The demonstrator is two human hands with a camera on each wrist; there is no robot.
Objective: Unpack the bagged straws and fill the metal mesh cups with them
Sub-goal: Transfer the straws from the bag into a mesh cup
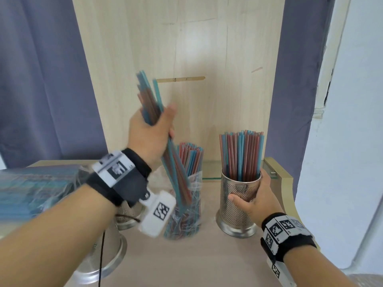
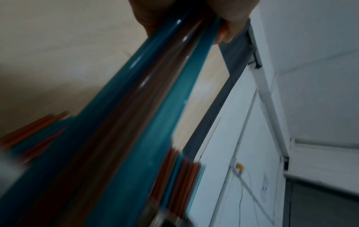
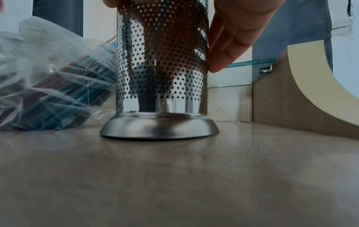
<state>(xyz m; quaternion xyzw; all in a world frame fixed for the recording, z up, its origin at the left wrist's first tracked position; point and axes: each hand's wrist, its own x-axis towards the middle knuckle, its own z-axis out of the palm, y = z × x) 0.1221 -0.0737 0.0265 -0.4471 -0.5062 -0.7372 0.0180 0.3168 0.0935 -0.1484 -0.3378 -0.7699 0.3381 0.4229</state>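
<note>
My left hand grips a bunch of blue and red straws raised in the air above the open clear plastic bag, which stands upright with more straws in it. The bunch fills the blurred left wrist view, with my fingers wrapped round its top. My right hand holds the perforated metal cup standing on the table at the right, full of upright straws. In the right wrist view the fingers lie against the cup's right wall, the bag to its left.
Two more metal cups stand at the lower left, partly hidden by my left arm. A sealed pack of straws lies at the far left, blurred. A wooden back panel and a curved side board bound the table.
</note>
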